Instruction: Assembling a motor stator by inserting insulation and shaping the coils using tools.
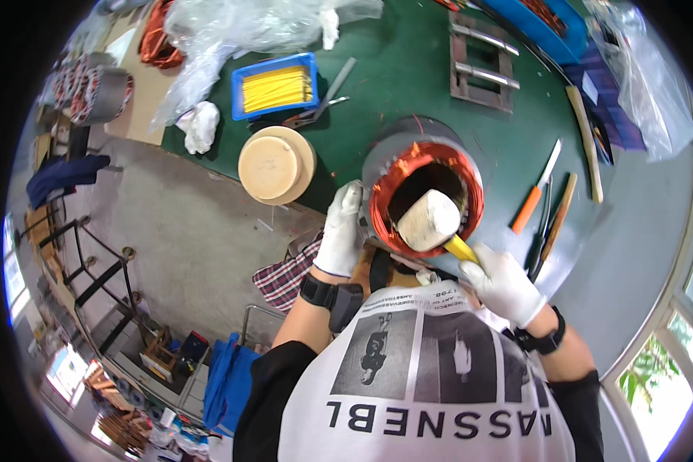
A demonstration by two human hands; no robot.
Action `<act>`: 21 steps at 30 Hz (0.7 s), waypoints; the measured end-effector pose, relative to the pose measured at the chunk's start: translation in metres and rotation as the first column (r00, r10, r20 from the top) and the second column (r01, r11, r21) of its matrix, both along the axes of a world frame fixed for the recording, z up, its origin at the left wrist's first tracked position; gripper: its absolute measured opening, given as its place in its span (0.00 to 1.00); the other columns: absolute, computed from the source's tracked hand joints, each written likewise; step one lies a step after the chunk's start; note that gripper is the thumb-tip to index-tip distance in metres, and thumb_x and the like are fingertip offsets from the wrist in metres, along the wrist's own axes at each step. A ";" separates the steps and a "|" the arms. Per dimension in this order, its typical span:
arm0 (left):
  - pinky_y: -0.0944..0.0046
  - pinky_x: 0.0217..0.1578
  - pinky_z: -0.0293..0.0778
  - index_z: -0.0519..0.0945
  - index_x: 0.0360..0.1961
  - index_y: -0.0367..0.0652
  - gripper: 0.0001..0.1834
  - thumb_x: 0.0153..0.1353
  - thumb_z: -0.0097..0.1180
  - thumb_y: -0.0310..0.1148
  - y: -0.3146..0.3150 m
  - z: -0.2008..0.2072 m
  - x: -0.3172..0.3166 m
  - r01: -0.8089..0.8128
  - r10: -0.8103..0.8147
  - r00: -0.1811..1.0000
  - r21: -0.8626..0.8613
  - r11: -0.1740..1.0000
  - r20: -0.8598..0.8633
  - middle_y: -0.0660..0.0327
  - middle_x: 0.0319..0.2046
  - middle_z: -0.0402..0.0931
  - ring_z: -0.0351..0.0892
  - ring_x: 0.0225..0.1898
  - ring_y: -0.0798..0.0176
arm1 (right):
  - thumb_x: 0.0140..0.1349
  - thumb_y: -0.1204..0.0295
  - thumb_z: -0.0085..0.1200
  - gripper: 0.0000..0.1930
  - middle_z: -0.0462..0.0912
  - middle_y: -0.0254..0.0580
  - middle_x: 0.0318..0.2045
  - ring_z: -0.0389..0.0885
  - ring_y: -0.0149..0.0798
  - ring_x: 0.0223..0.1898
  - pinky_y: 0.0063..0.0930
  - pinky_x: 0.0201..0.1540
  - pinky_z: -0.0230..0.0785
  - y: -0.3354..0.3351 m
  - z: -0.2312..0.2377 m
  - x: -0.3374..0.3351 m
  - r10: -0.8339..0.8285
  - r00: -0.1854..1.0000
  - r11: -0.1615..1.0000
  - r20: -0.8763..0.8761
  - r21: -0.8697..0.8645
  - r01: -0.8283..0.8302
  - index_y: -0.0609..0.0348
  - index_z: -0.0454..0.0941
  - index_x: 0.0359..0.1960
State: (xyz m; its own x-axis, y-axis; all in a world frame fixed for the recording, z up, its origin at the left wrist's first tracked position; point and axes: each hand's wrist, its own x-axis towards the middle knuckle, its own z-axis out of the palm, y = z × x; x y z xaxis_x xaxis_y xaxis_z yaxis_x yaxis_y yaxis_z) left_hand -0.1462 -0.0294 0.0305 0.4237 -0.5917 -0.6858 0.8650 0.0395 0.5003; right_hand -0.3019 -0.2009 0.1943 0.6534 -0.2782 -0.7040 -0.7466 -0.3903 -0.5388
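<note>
A motor stator (377, 162), a grey cylinder ringed with copper windings (470, 173), stands at the near edge of the green bench with its bore facing me. My left hand (341, 235), in a white glove, presses against the stator's left side, fingers together; part of the fingertips is hidden. In my right hand (504, 286), also gloved, is the yellow handle of a mallet (430, 221). The mallet's pale, worn head is over the lower part of the bore, in front of the windings. Whether it touches them I cannot tell.
Left of the stator sits a round tan block (273, 168). Beyond it are a blue tray (313, 85) of yellow strips and a white cloth (199, 127). On the right lie an orange-handled knife (528, 208) and wooden sticks (562, 215). A metal frame (481, 65) lies at the back.
</note>
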 end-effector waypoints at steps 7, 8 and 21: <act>0.61 0.47 0.73 0.68 0.55 0.45 0.25 0.67 0.41 0.52 -0.011 0.034 0.002 0.106 -0.116 0.991 0.130 0.986 0.071 0.59 0.51 0.72 0.73 0.50 0.64 | 0.65 0.61 0.45 0.14 0.71 0.58 0.17 0.74 0.61 0.24 0.45 0.27 0.66 -0.013 0.000 -0.006 -0.027 0.993 0.996 0.117 -0.075 0.036 0.61 0.68 0.32; 0.59 0.44 0.75 0.67 0.56 0.43 0.26 0.67 0.41 0.51 -0.004 0.029 -0.001 0.204 -0.279 0.899 0.240 0.949 0.337 0.59 0.52 0.70 0.72 0.51 0.62 | 0.64 0.62 0.45 0.13 0.70 0.54 0.16 0.74 0.57 0.22 0.42 0.26 0.65 -0.027 0.008 -0.005 -0.002 0.986 0.987 0.164 -0.159 0.028 0.61 0.69 0.33; 0.59 0.46 0.76 0.66 0.55 0.43 0.26 0.67 0.41 0.52 -0.013 0.029 -0.007 -0.050 0.040 0.995 -0.114 0.992 -0.088 0.59 0.49 0.72 0.75 0.49 0.63 | 0.63 0.58 0.45 0.15 0.73 0.53 0.17 0.76 0.58 0.24 0.47 0.29 0.68 -0.029 0.022 0.005 0.313 0.948 0.908 -0.065 -0.273 -0.318 0.58 0.68 0.31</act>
